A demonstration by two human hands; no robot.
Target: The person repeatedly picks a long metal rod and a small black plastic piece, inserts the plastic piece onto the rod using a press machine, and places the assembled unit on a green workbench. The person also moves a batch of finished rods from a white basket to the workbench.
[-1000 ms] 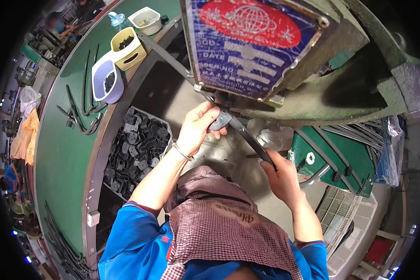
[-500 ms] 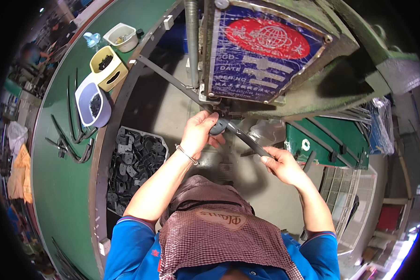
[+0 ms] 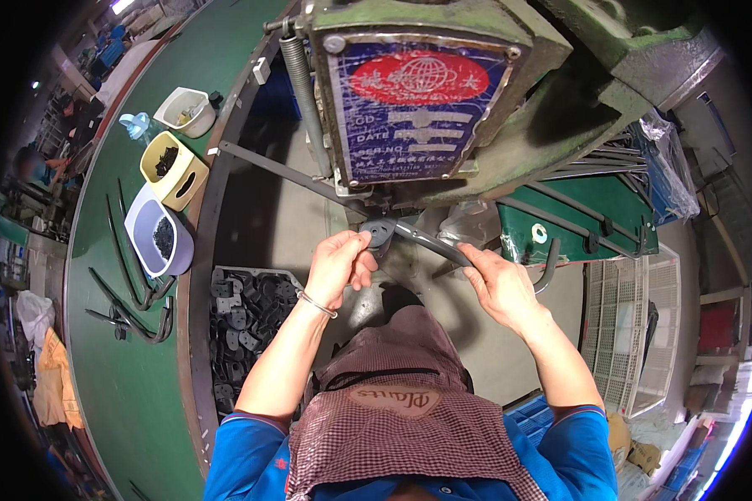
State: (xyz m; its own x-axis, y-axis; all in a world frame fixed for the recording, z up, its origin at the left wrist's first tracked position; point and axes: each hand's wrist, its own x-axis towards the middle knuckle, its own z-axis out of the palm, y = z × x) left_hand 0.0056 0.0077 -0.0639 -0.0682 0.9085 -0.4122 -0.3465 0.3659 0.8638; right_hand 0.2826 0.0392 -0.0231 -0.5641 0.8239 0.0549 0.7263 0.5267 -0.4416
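My right hand [image 3: 503, 285] is wrapped round a black tube [image 3: 430, 245] that slants under the machine's head. Past that hand a curved black tube end [image 3: 550, 265] shows, probably the same tube. At the tube's left end sits a dark rounded bracket [image 3: 378, 234]. My left hand [image 3: 339, 265] pinches this bracket's lower left edge between thumb and curled fingers. Just above the bracket is the green press machine [image 3: 510, 108]; its tooling is mostly hidden by the head with the blue and red plate [image 3: 418, 108].
A crate of dark brackets [image 3: 251, 326] stands below left. On the green bench [image 3: 134, 392] are bent black tubes [image 3: 129, 309], a lilac tub [image 3: 154, 242], a yellow bin [image 3: 175, 171] and a white tub [image 3: 188, 113]. More tubes [image 3: 560, 221] lie on a green surface at right, above a white rack [image 3: 618, 334].
The view has shifted, so the machine appears further left. My left fingers have moved toward the bracket's lower edge, uncovering more of it. My right hand still holds the tube.
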